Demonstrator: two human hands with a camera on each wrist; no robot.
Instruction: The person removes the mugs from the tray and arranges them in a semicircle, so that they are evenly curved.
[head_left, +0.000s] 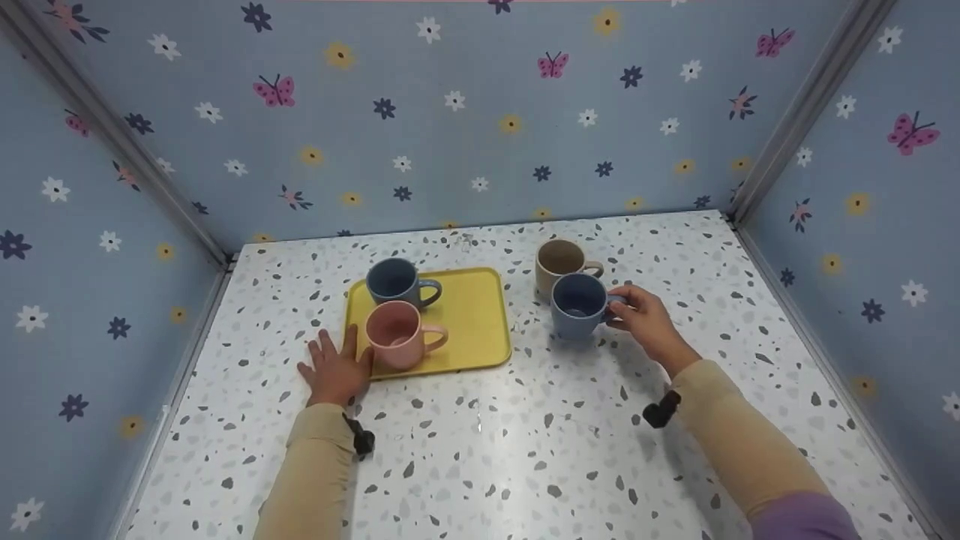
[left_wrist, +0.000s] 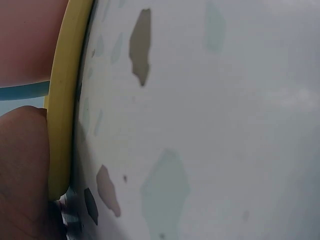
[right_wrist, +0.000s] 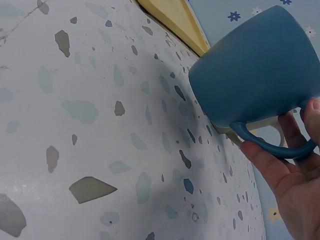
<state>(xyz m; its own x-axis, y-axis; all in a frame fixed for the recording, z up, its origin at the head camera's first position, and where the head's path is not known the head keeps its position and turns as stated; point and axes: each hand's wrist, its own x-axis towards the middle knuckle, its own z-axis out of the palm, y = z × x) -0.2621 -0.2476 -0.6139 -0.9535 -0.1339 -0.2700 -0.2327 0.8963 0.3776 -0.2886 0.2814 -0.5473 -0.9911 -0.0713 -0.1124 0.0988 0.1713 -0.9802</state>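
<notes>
My right hand (head_left: 646,324) grips the handle of a blue mug (head_left: 577,307), fingers through and round the handle; in the right wrist view the mug (right_wrist: 255,70) hangs over the speckled table. Just behind it stands a beige mug (head_left: 559,259), partly covered by the blue one. My left hand (head_left: 337,371) rests with spread fingers at the left front corner of a yellow tray (head_left: 480,322), its thumb side over the rim. On the tray's left part stand a pink mug (head_left: 395,337) and, behind it, a darker blue mug (head_left: 391,281), handles pointing right.
A white speckled table (head_left: 480,457) carries everything. Blue flowered panels (head_left: 465,97) close off the back and both sides, with metal posts (head_left: 814,105) at the corners. Both wrists wear small black cameras (head_left: 662,410).
</notes>
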